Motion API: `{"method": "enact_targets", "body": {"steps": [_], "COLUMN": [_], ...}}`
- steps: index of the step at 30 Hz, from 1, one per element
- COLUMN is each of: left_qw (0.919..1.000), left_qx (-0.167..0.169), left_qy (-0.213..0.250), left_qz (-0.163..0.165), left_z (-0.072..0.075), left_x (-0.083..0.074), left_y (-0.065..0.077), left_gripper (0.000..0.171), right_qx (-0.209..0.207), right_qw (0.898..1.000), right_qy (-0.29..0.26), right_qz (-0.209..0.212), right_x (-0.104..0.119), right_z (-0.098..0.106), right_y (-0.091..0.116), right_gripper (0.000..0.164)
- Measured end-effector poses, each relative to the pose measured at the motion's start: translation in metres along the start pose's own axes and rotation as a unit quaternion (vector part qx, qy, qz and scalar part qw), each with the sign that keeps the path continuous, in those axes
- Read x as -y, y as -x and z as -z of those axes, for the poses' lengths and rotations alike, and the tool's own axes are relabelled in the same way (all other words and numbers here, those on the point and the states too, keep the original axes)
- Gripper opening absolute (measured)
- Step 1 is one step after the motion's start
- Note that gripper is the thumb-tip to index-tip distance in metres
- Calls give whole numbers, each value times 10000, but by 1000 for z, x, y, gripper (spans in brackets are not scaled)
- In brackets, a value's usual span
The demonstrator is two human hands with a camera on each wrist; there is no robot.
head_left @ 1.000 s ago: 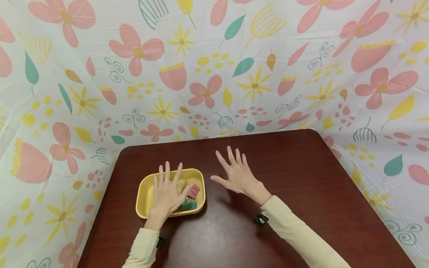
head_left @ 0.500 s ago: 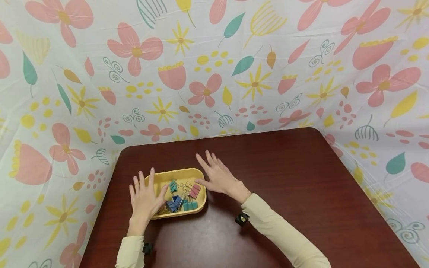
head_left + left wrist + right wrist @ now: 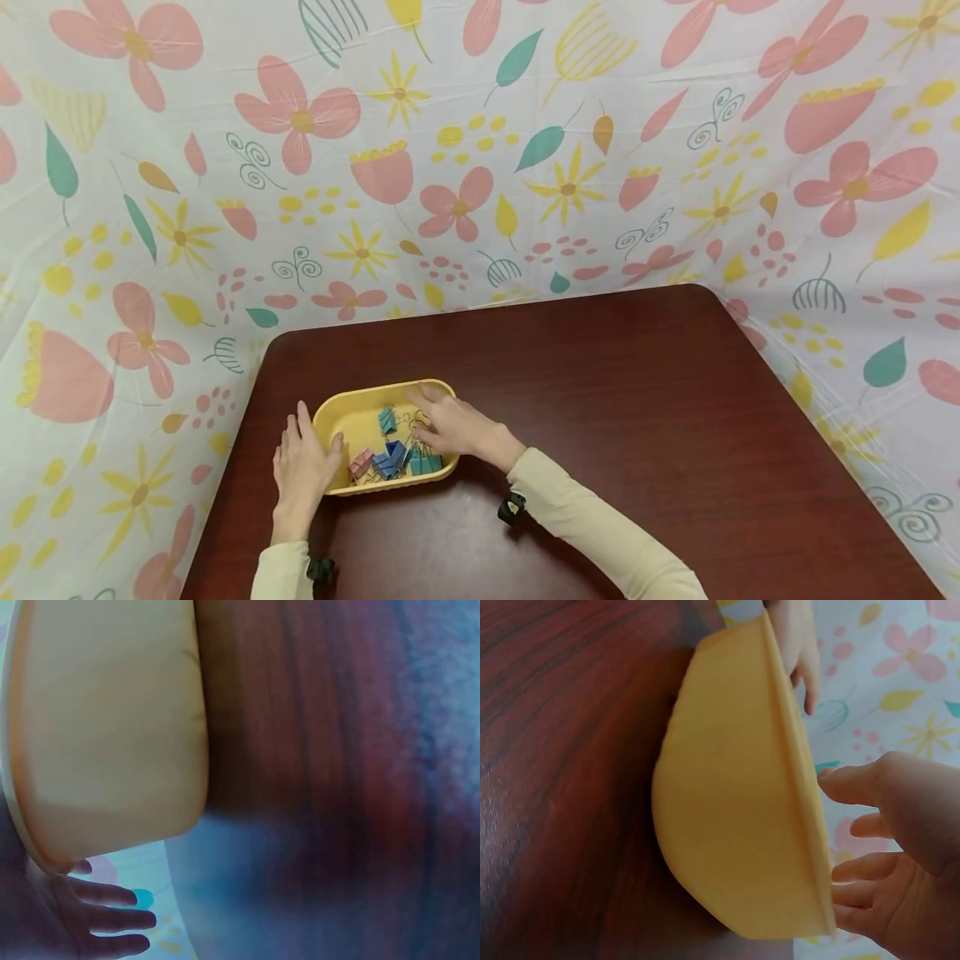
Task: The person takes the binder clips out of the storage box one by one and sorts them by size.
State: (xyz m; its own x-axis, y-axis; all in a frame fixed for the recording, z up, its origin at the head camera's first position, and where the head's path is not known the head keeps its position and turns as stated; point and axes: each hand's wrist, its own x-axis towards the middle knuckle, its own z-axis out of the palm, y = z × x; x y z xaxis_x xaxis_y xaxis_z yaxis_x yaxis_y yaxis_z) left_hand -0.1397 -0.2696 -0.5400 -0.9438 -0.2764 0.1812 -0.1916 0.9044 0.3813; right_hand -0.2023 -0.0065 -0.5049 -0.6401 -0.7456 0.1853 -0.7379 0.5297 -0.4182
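Observation:
A yellow plastic tray (image 3: 352,414) sits on the left part of the table with several binder clips inside. Among them are a blue binder clip (image 3: 390,458), a pink one (image 3: 361,463), and teal ones, one of them a large teal clip (image 3: 424,463) near the front rim. My left hand (image 3: 302,467) is at the tray's left end, fingers straight, thumb at the rim. Over the right end reaches my right hand (image 3: 459,425), covering part of the contents. In the right wrist view its thumb and loosely extended fingers (image 3: 866,866) lie along the rim, gripping nothing visible.
The dark reddish-brown table (image 3: 622,400) extends far to the right of the tray. A floral curtain (image 3: 480,150) hangs behind the table and at both sides. Each wrist carries a small black device (image 3: 512,507).
Both hands, earlier spread above the table, have shifted left and lowered. My left hand has moved off the contents to the tray's left end; my right hand has come over its right end.

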Motion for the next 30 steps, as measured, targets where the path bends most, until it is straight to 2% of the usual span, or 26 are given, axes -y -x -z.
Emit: {"method": "enact_targets", "body": {"steps": [4,8,11,14,19,21,27,30], "left_qw": [9999,9993,9984,9978,9971,9970,9971,9970], "left_qx": [-36,98,148,54,21,29,101,137], "left_qy": [52,197,376,525,618,629,612,602], "left_qz": [122,316,408,409,435,442,449,458], "left_z": [-1,-3,-5,-6,-5,-5,-6,-7], "left_x": [2,1,1,3,4,3,2,2], "left_y": [0,-1,-2,-2,-2,-3,-2,-1], "left_gripper": [88,79,66,51,41,40,39,39], "right_qx": [7,106,158,133,-25,-76,51,-17], "right_qw": [9999,9999,9997,9995,9986,9984,9941,9914], "right_qy": [70,-71,-204,-290,-468,-542,-980,-1177], "right_qz": [107,-10,-59,43,228,149,-465,-569], "right_x": [1,2,2,2,-3,-5,-7,-7], "right_z": [-9,-16,-18,-18,-15,-14,-10,-9], "right_y": [-6,-10,-10,-10,-10,-10,-8,-7], "right_gripper": [65,63,53,42,27,23,23,20]}}
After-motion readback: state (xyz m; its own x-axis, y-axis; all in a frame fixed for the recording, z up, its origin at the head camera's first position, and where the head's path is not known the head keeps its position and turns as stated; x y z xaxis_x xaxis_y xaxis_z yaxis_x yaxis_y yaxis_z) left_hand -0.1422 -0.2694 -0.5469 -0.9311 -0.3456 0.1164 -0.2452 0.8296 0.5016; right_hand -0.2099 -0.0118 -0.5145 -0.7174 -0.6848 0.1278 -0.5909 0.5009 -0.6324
